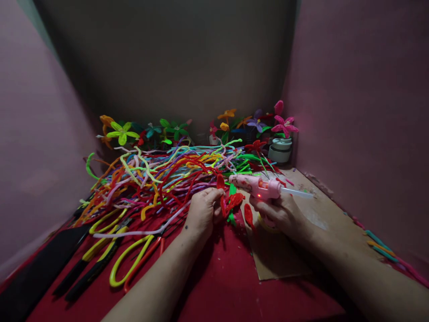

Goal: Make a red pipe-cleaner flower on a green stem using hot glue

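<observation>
Between the fingertips of my left hand is a red pipe-cleaner flower, its fuzzy petals spread to the right, with a green strip behind and below it. My right hand is wrapped round the handle of a pink hot glue gun. A red light glows on the gun's side, and a clear glue stick sticks out of its back. The nozzle points left, just above the flower. A loose red petal lies below the gun, on or over a piece of cardboard.
A tangled heap of colourful pipe cleaners covers the left and middle. Pliers and yellow-handled scissors lie at the front left. Finished flowers stand along the back, some near a grey-lidded container. Walls close in on both sides.
</observation>
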Tool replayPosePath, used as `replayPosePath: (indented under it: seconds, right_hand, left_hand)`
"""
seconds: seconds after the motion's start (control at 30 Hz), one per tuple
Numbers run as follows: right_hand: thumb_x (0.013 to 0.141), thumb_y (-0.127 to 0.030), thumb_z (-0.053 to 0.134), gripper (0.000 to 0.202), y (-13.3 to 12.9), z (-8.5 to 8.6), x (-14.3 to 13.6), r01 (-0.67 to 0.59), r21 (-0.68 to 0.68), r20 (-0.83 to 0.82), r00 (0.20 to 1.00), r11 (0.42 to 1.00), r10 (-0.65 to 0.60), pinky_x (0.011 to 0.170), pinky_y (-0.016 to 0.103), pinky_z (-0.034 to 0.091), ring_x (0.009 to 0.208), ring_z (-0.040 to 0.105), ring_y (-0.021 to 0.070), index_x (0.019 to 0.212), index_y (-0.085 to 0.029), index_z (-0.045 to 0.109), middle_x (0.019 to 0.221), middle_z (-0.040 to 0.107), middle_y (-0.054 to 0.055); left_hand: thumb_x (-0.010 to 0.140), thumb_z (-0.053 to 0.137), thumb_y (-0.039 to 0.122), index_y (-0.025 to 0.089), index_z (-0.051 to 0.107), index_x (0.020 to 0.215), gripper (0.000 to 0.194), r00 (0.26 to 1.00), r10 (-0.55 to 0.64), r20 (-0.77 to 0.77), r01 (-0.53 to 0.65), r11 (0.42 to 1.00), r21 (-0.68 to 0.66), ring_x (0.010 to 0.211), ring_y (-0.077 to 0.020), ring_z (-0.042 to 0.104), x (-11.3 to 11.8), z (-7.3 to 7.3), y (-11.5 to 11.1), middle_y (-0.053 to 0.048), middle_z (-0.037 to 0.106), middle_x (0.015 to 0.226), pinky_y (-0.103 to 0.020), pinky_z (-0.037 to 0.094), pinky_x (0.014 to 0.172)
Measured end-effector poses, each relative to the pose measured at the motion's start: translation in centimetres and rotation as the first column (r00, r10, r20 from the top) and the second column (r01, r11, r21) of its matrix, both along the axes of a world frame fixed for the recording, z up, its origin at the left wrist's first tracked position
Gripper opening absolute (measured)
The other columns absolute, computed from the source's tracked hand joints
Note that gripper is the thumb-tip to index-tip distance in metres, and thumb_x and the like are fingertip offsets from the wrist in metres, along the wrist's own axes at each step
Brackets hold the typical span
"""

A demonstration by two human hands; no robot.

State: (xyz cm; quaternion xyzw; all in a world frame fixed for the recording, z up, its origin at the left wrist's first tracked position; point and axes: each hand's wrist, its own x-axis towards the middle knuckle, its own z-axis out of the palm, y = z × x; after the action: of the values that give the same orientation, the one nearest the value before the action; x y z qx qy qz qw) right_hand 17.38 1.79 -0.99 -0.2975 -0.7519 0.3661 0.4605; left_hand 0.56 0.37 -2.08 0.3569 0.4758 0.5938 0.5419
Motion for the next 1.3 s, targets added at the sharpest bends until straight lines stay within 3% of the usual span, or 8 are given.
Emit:
replayPosePath:
  seconds: [0.1,0.27,0.47,0.6,0.73,0.9,1.3]
  right_hand:
    - [0.079,-0.031,0.052,0.043,-0.05,0.07,-0.05,-0.024,-0.05,-0.003,1.0,0.998,0.023,0.087,0.039,0.047,0.101,0.059,0.0266,0.119,-0.018,0.057,0.103,0.066,0.008]
    - [0.08,-0.029,0.051,0.041,0.12,-0.1,0.03,-0.119,-0.009,-0.032,0.992,0.993,0.118,0.095,0.038,0.042,0.105,0.057,0.0249,0.12,-0.02,0.056,0.111,0.063,0.008]
    - [0.078,-0.029,0.053,0.032,0.26,-0.4,0.21,0.021,0.007,0.065,0.998,1.0,-0.021,0.074,0.034,0.05,0.078,0.062,0.022,0.107,-0.018,0.063,0.091,0.068,0.006]
    - [0.08,-0.03,0.052,0.035,0.37,-0.55,0.16,0.004,0.038,0.049,0.999,0.999,-0.006,0.083,0.036,0.048,0.092,0.06,0.0241,0.112,-0.019,0.061,0.1,0.066,0.007]
    - [0.079,-0.03,0.053,0.034,0.27,-0.36,0.12,-0.008,-0.005,0.043,0.999,1.0,0.008,0.086,0.04,0.048,0.093,0.062,0.0261,0.111,-0.019,0.062,0.098,0.068,0.006]
    - [0.081,-0.026,0.052,0.04,0.2,-0.09,0.01,-0.116,0.014,-0.042,0.992,0.993,0.117,0.105,0.043,0.032,0.12,0.047,0.0265,0.12,-0.024,0.056,0.124,0.057,0.004]
    - [0.081,-0.025,0.051,0.039,0.27,-0.04,0.11,-0.115,0.026,-0.009,0.993,0.993,0.115,0.105,0.045,0.033,0.12,0.048,0.0276,0.12,-0.024,0.057,0.124,0.058,0.005]
  left_hand:
    - [0.061,0.065,0.028,0.018,0.044,0.051,0.026,1.0,-0.004,0.017,0.003,1.0,0.003,0.029,-0.0036,0.023,-0.01,-0.07,0.04,0.009,0.031,0.036,-0.019,0.016,0.031]
    - [0.064,0.064,0.028,0.018,0.044,0.052,0.025,1.0,0.003,0.004,-0.003,1.0,0.009,0.029,-0.0039,0.023,0.02,0.04,-0.03,0.008,0.031,0.036,-0.019,0.016,0.031]
    - [0.066,0.062,0.029,0.018,0.044,0.052,0.026,1.0,0.012,-0.011,-0.011,1.0,0.008,0.029,-0.004,0.023,-0.06,0.06,-0.08,0.008,0.031,0.035,-0.019,0.016,0.031]
    - [0.067,0.061,0.028,0.018,0.045,0.053,0.025,1.0,0.009,-0.014,-0.009,1.0,0.016,0.029,-0.0043,0.023,-0.1,0.01,-0.08,0.008,0.031,0.035,-0.019,0.017,0.031]
    - [0.068,0.061,0.027,0.018,0.043,0.052,0.026,1.0,0.005,-0.003,-0.005,1.0,0.021,0.03,-0.0042,0.023,-0.05,0.06,-0.11,0.008,0.03,0.036,-0.018,0.017,0.031]
    - [0.067,0.062,0.026,0.018,0.042,0.053,0.025,1.0,-0.007,0.006,0.007,1.0,0.026,0.03,-0.0041,0.023,0.03,0.01,-0.07,0.009,0.029,0.038,-0.018,0.017,0.031]
    - [0.065,0.063,0.027,0.017,0.045,0.054,0.024,0.999,0.033,-0.001,-0.033,0.999,0.014,0.03,-0.004,0.024,-0.09,0.03,-0.06,0.009,0.029,0.039,-0.017,0.017,0.03]
